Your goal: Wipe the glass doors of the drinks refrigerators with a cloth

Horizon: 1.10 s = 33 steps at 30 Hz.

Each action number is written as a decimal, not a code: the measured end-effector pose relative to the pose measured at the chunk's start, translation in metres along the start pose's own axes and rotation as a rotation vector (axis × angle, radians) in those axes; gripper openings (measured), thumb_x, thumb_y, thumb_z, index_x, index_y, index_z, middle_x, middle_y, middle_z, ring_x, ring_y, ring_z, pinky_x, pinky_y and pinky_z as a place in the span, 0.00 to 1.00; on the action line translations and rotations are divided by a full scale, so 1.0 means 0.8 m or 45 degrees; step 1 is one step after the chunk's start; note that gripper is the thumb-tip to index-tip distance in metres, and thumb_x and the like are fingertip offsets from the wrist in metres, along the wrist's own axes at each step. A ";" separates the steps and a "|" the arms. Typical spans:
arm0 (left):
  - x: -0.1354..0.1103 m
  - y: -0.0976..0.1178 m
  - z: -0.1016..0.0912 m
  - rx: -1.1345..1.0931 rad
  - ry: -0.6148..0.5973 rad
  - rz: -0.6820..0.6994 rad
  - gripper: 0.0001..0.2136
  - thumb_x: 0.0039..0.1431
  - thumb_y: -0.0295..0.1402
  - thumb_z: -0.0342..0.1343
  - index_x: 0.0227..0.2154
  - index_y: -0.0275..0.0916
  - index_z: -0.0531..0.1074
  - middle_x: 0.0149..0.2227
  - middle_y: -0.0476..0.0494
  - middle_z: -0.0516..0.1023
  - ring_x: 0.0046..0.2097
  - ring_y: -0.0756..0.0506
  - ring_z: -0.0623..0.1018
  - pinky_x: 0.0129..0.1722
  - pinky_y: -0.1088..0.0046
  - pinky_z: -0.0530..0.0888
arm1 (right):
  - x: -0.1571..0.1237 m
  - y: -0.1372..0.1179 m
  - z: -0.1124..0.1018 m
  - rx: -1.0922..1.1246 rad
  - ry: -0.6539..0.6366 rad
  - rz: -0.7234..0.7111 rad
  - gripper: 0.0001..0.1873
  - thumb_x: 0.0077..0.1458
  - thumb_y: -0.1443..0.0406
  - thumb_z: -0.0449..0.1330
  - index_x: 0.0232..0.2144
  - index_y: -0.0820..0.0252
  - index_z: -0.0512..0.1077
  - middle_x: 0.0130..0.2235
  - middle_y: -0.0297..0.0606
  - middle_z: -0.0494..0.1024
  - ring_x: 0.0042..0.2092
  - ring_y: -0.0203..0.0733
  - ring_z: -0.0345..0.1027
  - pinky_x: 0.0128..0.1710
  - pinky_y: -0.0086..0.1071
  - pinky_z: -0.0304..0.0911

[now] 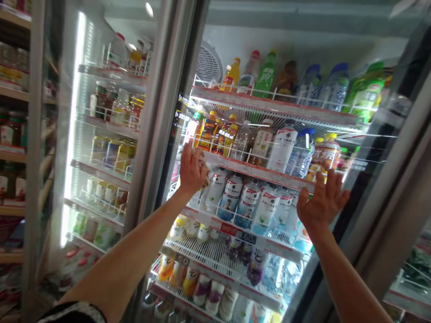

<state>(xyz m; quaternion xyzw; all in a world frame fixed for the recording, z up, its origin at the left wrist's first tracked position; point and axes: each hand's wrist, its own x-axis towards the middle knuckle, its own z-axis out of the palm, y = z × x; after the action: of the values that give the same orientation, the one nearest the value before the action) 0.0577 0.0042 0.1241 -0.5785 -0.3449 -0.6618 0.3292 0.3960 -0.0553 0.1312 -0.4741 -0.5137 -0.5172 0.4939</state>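
Note:
My left hand [192,169] is raised at the left side of a drinks fridge, level with the second shelf's front edge. Its fingers curl over a small crumpled pale thing [204,171], whose kind is blurred. On the right, my right hand [321,199] is held up with its fingers spread and nothing in it. Behind the hands, white-and-red labelled bottles [249,202] stand in a row on the middle shelf. Above them are yellow-capped bottles [229,134] and a white-labelled bottle [282,146]. Faint reflections suggest glass before the shelves; whether either hand touches it, I cannot tell.
A metal door frame [158,116] separates this fridge from another lit fridge on the left, with cans [111,154] and bottles. Open shelves with jars [13,130] stand at the far left. Lower wire shelves [208,258] hold more bottles. A dark frame [363,211] slants along the right.

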 end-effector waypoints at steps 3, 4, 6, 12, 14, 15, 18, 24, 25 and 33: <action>0.006 0.009 0.012 0.014 0.128 -0.153 0.21 0.54 0.28 0.45 0.52 0.36 0.61 0.64 0.37 0.50 0.65 0.40 0.51 0.62 0.55 0.54 | 0.006 -0.013 0.005 -0.013 0.021 0.058 0.30 0.57 0.57 0.44 0.59 0.65 0.55 0.62 0.52 0.55 0.65 0.54 0.42 0.59 0.57 0.39; 0.008 0.026 0.020 0.002 0.139 -0.149 0.20 0.56 0.29 0.44 0.53 0.36 0.60 0.63 0.37 0.50 0.65 0.40 0.51 0.62 0.55 0.55 | 0.010 -0.020 0.008 -0.009 0.031 0.087 0.30 0.57 0.57 0.44 0.59 0.65 0.54 0.62 0.52 0.54 0.65 0.54 0.41 0.59 0.58 0.39; 0.012 0.071 0.040 -0.036 0.110 -0.069 0.21 0.58 0.32 0.45 0.54 0.36 0.58 0.64 0.36 0.50 0.65 0.39 0.49 0.61 0.53 0.55 | 0.019 -0.033 0.011 0.004 0.034 0.128 0.31 0.58 0.56 0.42 0.60 0.65 0.53 0.63 0.53 0.51 0.65 0.55 0.38 0.58 0.60 0.38; 0.010 0.151 0.071 -0.133 -0.099 0.465 0.22 0.59 0.34 0.44 0.56 0.35 0.53 0.61 0.34 0.56 0.66 0.42 0.46 0.62 0.58 0.57 | 0.025 -0.039 0.014 0.026 0.061 0.041 0.31 0.58 0.55 0.43 0.61 0.64 0.52 0.64 0.53 0.49 0.65 0.56 0.37 0.58 0.60 0.38; 0.011 0.122 0.058 -0.139 -0.129 0.529 0.21 0.60 0.32 0.43 0.56 0.37 0.53 0.60 0.37 0.58 0.66 0.44 0.47 0.61 0.61 0.58 | 0.021 -0.035 0.015 0.031 0.088 0.012 0.31 0.58 0.55 0.45 0.60 0.64 0.54 0.63 0.53 0.51 0.65 0.56 0.39 0.59 0.59 0.39; 0.013 0.097 0.047 -0.127 -0.118 0.500 0.21 0.60 0.32 0.43 0.56 0.38 0.53 0.60 0.38 0.58 0.66 0.45 0.48 0.61 0.61 0.58 | 0.020 -0.033 0.015 0.033 0.096 0.004 0.31 0.58 0.55 0.45 0.59 0.64 0.55 0.63 0.53 0.52 0.65 0.56 0.40 0.59 0.59 0.39; 0.023 0.012 0.013 0.008 0.037 0.149 0.18 0.60 0.32 0.43 0.54 0.38 0.58 0.62 0.37 0.53 0.65 0.43 0.50 0.62 0.58 0.57 | 0.019 -0.035 0.015 0.026 0.088 0.021 0.30 0.57 0.55 0.46 0.59 0.65 0.56 0.62 0.54 0.54 0.64 0.56 0.42 0.58 0.59 0.41; 0.025 0.020 0.025 0.024 0.129 -0.160 0.22 0.61 0.34 0.42 0.57 0.38 0.55 0.64 0.36 0.48 0.66 0.40 0.47 0.62 0.54 0.52 | 0.022 -0.042 0.014 0.006 0.070 0.054 0.30 0.57 0.57 0.46 0.59 0.67 0.56 0.62 0.55 0.53 0.65 0.56 0.40 0.58 0.59 0.40; 0.020 0.047 0.036 -0.013 0.080 -0.047 0.23 0.61 0.34 0.42 0.58 0.38 0.53 0.64 0.37 0.48 0.66 0.40 0.45 0.62 0.53 0.52 | 0.022 -0.042 0.015 0.008 0.078 0.043 0.30 0.57 0.57 0.46 0.58 0.67 0.56 0.62 0.55 0.53 0.65 0.56 0.40 0.58 0.59 0.40; -0.005 0.098 0.045 -0.109 -0.198 0.543 0.21 0.61 0.32 0.43 0.57 0.38 0.57 0.61 0.39 0.58 0.66 0.44 0.47 0.62 0.59 0.58 | 0.018 -0.033 0.014 0.003 0.079 -0.004 0.31 0.57 0.56 0.46 0.59 0.65 0.55 0.63 0.54 0.53 0.65 0.54 0.40 0.59 0.57 0.39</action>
<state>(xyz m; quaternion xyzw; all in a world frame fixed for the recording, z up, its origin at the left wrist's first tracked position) 0.1426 -0.0084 0.1295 -0.7009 -0.2108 -0.5448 0.4094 0.3687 -0.0446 0.1445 -0.4565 -0.4995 -0.5317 0.5094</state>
